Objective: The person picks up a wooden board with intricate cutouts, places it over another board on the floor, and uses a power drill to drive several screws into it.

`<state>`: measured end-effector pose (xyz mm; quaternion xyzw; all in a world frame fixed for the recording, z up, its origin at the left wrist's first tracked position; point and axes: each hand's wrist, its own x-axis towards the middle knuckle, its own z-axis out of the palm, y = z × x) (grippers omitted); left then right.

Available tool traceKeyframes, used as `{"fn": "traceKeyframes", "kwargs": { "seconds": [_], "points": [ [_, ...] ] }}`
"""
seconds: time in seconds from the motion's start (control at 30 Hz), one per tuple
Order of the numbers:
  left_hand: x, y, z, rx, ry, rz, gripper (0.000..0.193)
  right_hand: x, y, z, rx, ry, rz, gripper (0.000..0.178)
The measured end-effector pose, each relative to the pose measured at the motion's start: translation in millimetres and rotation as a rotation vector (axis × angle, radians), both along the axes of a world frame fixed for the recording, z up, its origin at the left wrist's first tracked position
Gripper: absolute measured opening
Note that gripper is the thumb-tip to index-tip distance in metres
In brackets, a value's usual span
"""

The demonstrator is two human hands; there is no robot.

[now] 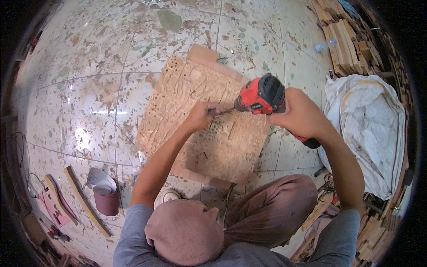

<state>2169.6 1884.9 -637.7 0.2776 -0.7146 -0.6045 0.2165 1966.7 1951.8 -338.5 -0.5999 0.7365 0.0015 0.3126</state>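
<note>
My right hand (302, 113) is wrapped round the handle of a red and black cordless drill (259, 95), whose front points left. A thin dark drill bit (228, 109) runs from the drill to my left hand (202, 116). The left fingers are pinched at the bit's far end; whether they also hold something small is hidden. Both hands are over a light brown wooden panel (178, 95) lying at an angle on the floor. Carved, winding grooves cover much of it, with small dark holes in several places and a plainer, darker patch near me.
White tiles with dark stains make up the floor (100, 98). A reddish sandpaper roll (106, 200) and a narrow wood strip (86, 202) lie at left. On the right are a white sack (364, 129), stacked wood pieces (344, 46) and a clear plastic bottle (324, 45).
</note>
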Motion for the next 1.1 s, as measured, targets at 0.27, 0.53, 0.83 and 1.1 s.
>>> {"fn": "traceKeyframes", "kwargs": {
  "seconds": [0.27,0.53,0.83,1.1],
  "points": [
    [8.1,-15.3,9.7,0.074,-0.029,-0.011,0.020,19.7,-20.7,9.2,0.085,0.043,-0.010,0.034],
    [15.7,-15.9,9.8,0.042,-0.065,0.035,0.022,17.7,-26.9,-2.4,0.057,0.031,0.012,0.036],
    [21.8,-17.2,7.4,0.036,-0.066,0.035,0.022,22.5,-32.4,0.8,0.080,-0.012,-0.009,0.037],
    [26.8,-16.9,4.4,0.063,-0.064,0.022,0.024,24.5,-30.8,-11.0,0.056,-0.013,0.044,0.032]
  ]
}}
